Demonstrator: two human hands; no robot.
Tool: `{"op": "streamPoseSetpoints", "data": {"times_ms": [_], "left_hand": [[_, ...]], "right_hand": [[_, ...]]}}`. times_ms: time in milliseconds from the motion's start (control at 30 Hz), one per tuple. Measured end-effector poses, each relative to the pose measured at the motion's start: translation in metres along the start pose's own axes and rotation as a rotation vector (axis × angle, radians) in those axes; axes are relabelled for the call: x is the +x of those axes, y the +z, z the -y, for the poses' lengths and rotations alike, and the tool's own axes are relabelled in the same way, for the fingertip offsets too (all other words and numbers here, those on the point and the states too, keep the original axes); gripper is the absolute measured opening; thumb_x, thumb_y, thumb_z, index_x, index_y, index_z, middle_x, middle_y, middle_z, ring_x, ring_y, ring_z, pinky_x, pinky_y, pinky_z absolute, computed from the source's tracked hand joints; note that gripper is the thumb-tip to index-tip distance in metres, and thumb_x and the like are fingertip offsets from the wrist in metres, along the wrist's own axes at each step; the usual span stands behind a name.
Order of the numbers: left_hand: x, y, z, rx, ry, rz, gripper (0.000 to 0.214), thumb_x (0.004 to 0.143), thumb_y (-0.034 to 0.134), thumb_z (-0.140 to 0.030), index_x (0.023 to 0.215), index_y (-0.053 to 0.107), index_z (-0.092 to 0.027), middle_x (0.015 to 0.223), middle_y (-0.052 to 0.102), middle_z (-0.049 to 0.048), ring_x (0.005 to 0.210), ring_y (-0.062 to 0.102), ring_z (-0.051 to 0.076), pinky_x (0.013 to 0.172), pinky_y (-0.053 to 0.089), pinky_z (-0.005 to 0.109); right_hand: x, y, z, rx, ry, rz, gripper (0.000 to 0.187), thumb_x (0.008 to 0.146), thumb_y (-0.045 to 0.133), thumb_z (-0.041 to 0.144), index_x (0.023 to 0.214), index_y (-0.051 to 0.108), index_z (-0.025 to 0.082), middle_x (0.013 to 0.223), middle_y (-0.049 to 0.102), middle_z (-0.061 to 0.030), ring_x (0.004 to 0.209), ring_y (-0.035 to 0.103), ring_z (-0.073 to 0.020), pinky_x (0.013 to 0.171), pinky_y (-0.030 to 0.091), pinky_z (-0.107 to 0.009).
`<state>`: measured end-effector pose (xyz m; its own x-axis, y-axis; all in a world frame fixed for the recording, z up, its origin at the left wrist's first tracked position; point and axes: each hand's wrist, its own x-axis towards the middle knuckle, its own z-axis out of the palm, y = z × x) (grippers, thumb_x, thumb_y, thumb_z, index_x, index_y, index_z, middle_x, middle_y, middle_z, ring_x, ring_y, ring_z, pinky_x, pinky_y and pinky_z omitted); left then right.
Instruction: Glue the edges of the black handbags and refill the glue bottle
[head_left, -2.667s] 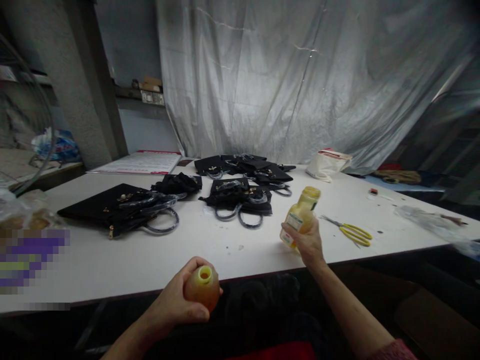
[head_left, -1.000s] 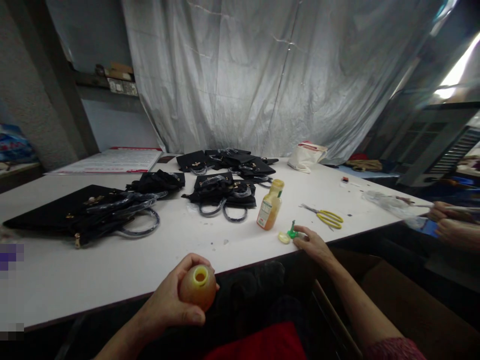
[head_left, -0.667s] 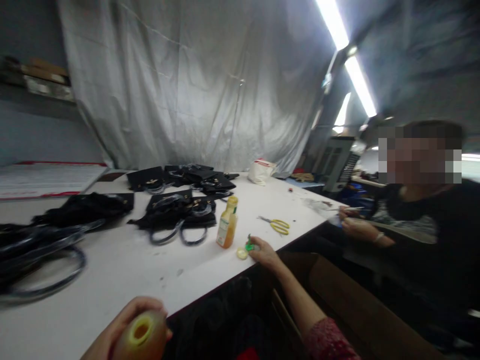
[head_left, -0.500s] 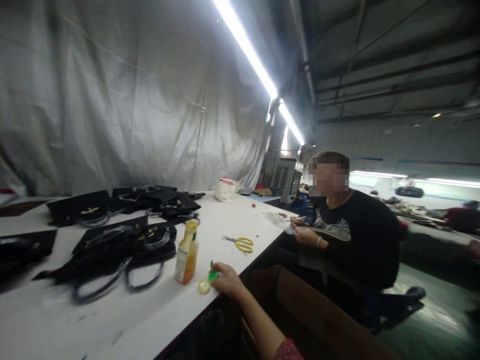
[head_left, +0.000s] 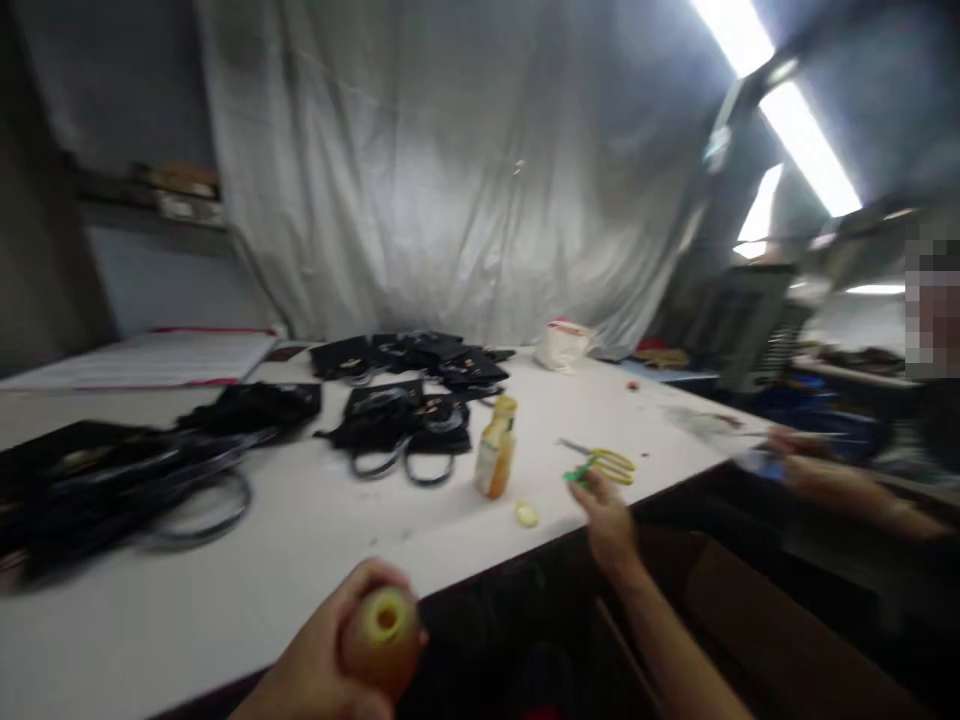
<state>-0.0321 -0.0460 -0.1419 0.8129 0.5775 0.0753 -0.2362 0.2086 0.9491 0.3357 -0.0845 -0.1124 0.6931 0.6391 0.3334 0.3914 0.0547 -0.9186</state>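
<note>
In the near foreground my left hand (head_left: 330,650) is wrapped round a rounded, amber-coloured bottle (head_left: 382,655), its open mouth facing up toward me. My right hand (head_left: 607,515) reaches over the table's front edge, fingers pinched on a small green object (head_left: 579,472); blur hides its exact kind. Just beyond those fingers lie yellow-handled scissors (head_left: 611,463). A second bottle (head_left: 496,450), part full of orange liquid, stands upright left of my right hand. Between them a pale yellow cap (head_left: 526,514) rests on the tabletop.
Black handbags (head_left: 409,420) with looped handles lie across the white table (head_left: 420,520), more of them at left. A white bag (head_left: 562,345) stands at the back. An open cardboard box (head_left: 742,610) sits below the table edge at right, near a co-worker's arm (head_left: 855,490).
The view has swung left. My left hand has come into sight with the bottle. My right hand has moved away from the yellow cap toward the scissors, still pinching the green object.
</note>
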Motion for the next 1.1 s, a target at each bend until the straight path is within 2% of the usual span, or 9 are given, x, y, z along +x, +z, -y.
{"op": "streamPoseSetpoints", "data": {"times_ms": [67,133,300,400,467,567,633,733,1100], "left_hand": [[-0.007,0.004,-0.003,-0.006,-0.064,-0.057,0.092,0.038,0.103,-0.04,0.112,0.052,-0.022,0.105,0.073,0.0075,0.089,0.068,0.022,0.071,0.048,0.026],[-0.008,0.005,-0.007,-0.013,-0.069,-0.093,0.092,0.035,0.104,-0.032,0.111,0.053,-0.021,0.101,0.072,0.0075,0.091,0.068,0.023,0.074,0.049,0.028],[-0.011,0.005,-0.01,-0.007,-0.079,-0.124,0.093,0.032,0.104,-0.027,0.11,0.054,-0.02,0.099,0.07,0.0063,0.092,0.068,0.025,0.074,0.05,0.029],[-0.013,0.004,-0.005,-0.009,-0.08,-0.112,0.094,0.031,0.104,-0.026,0.111,0.054,-0.021,0.1,0.069,0.0062,0.094,0.068,0.027,0.074,0.05,0.03],[-0.014,0.003,-0.002,-0.01,-0.084,-0.116,0.094,0.032,0.104,-0.025,0.112,0.053,-0.021,0.1,0.069,0.0059,0.094,0.068,0.026,0.074,0.05,0.03],[-0.016,0.005,0.002,-0.002,-0.076,-0.124,0.092,0.033,0.103,-0.023,0.111,0.054,-0.021,0.103,0.067,0.0046,0.092,0.065,0.022,0.073,0.048,0.028],[-0.019,0.006,0.003,-0.004,-0.065,-0.125,0.089,0.035,0.102,-0.023,0.111,0.055,-0.021,0.104,0.066,0.0032,0.091,0.063,0.019,0.075,0.046,0.027],[-0.024,0.007,0.003,0.001,-0.07,-0.127,0.088,0.036,0.102,-0.023,0.111,0.055,-0.022,0.103,0.066,0.0018,0.092,0.062,0.019,0.077,0.046,0.028],[-0.025,0.005,0.014,0.022,-0.105,-0.139,0.087,0.037,0.102,-0.026,0.11,0.055,-0.023,0.103,0.065,0.0038,0.093,0.064,0.022,0.075,0.051,0.031]], "right_hand": [[-0.014,0.005,0.003,0.108,0.016,-0.019,0.047,0.081,0.078,0.051,0.112,0.067,0.018,0.114,0.07,-0.0074,0.11,0.065,-0.0258,0.108,0.047,-0.05],[-0.03,0.01,0.008,0.192,0.021,-0.036,0.057,0.069,0.085,0.053,0.114,0.068,0.024,0.121,0.07,-0.0048,0.116,0.064,-0.0256,0.115,0.042,-0.048],[-0.083,0.015,0.044,0.29,0.066,-0.024,0.053,0.065,0.088,0.049,0.11,0.071,0.026,0.123,0.072,-0.0057,0.122,0.064,-0.0267,0.117,0.042,-0.043],[-0.114,0.026,0.07,0.403,0.156,0.174,0.051,0.062,0.09,0.047,0.108,0.074,0.029,0.117,0.075,-0.0067,0.116,0.068,-0.028,0.109,0.051,-0.04],[-0.133,0.039,0.086,0.507,0.209,0.383,0.044,0.064,0.091,0.044,0.104,0.077,0.031,0.111,0.077,-0.0067,0.109,0.072,-0.0271,0.095,0.059,-0.036],[-0.156,0.062,0.104,0.6,0.291,0.667,0.034,0.069,0.089,0.042,0.099,0.078,0.03,0.105,0.078,-0.0059,0.098,0.074,-0.0225,0.083,0.06,-0.028],[-0.164,0.074,0.108,0.623,0.34,0.757,0.033,0.072,0.088,0.042,0.1,0.078,0.029,0.102,0.077,-0.0052,0.094,0.073,-0.0201,0.081,0.059,-0.026],[-0.166,0.083,0.106,0.629,0.399,0.794,0.034,0.072,0.088,0.042,0.101,0.077,0.028,0.101,0.077,-0.005,0.091,0.072,-0.0195,0.08,0.058,-0.027],[-0.163,0.078,0.098,0.508,0.392,0.818,0.034,0.072,0.088,0.045,0.101,0.078,0.03,0.103,0.077,-0.0059,0.097,0.073,-0.0245,0.085,0.059,-0.033]]}}
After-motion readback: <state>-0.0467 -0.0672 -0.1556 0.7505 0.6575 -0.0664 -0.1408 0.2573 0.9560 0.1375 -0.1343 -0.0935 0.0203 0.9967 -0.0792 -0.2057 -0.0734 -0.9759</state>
